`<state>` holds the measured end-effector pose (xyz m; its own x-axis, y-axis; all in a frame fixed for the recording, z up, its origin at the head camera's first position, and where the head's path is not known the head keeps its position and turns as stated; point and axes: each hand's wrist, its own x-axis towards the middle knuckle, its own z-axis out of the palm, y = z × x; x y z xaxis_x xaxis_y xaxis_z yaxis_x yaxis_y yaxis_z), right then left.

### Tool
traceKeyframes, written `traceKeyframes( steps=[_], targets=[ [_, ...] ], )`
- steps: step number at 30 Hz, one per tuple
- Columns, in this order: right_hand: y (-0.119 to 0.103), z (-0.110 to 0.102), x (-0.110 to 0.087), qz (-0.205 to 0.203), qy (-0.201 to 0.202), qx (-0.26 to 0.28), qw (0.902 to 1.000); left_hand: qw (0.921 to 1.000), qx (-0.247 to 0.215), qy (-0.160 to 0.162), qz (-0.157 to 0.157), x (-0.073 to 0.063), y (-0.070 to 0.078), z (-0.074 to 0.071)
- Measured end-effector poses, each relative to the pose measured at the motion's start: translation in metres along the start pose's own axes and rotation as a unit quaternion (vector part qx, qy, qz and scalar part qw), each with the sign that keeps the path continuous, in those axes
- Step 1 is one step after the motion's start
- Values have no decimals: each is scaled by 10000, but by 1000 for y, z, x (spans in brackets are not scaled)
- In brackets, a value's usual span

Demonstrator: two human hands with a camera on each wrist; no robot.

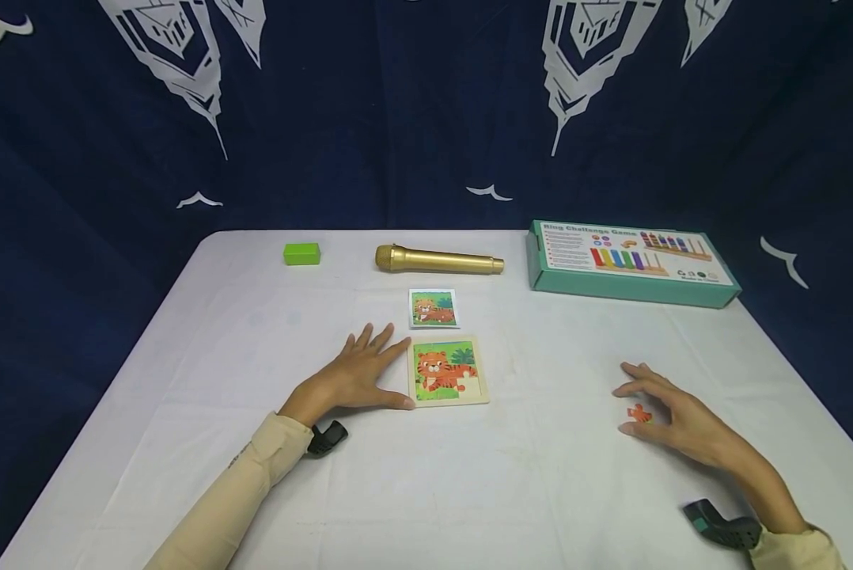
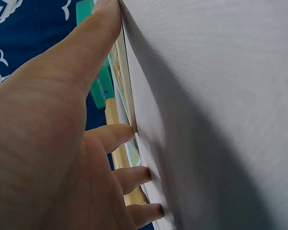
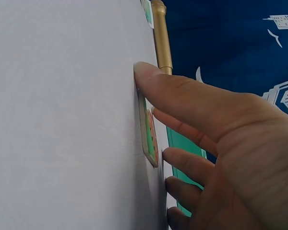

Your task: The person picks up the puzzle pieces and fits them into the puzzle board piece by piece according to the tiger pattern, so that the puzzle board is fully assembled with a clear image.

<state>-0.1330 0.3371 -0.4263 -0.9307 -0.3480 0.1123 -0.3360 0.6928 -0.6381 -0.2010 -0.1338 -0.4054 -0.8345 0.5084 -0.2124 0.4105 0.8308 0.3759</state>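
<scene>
A square wooden puzzle board (image 1: 451, 402) with a tiger picture lies on the table, a gap at its lower right corner. My left hand (image 1: 355, 376) spreads along its left side, thumb and index fingertip touching the edge. To the right, a loose orange puzzle piece (image 1: 638, 413) lies flat on the cloth. My right hand (image 1: 690, 423) is around it, with the thumb on the near side and the fingers on the far side. In the right wrist view the piece (image 3: 150, 134) shows between thumb and fingers, not pinched. A small tiger picture card (image 1: 434, 309) lies just behind the board.
At the back are a green block (image 1: 301, 254), a gold microphone (image 1: 439, 260) and a teal Ring Challenge Game box (image 1: 633, 265). A white cloth (image 1: 469, 491) covers the table. Dark blue fabric (image 1: 398, 119) hangs behind it.
</scene>
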Motion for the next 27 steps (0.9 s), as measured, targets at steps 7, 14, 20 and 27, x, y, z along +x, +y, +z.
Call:
traceKeyframes(
  steps=[7,14,20,27],
  targets=[
    [5,-5,-4,1,-214,32,9998,10000,12,-16,-17,0,0,0],
    [8,-9,-6,-103,-266,9,9996,10000,-11,-14,-9,-1,1,-1],
    [9,-7,-5,12,124,-297,9995,10000,-27,-6,-6,0,0,-1],
    [6,-7,-5,337,261,-317,9986,10000,-7,3,3,-1,-1,0]
  ],
)
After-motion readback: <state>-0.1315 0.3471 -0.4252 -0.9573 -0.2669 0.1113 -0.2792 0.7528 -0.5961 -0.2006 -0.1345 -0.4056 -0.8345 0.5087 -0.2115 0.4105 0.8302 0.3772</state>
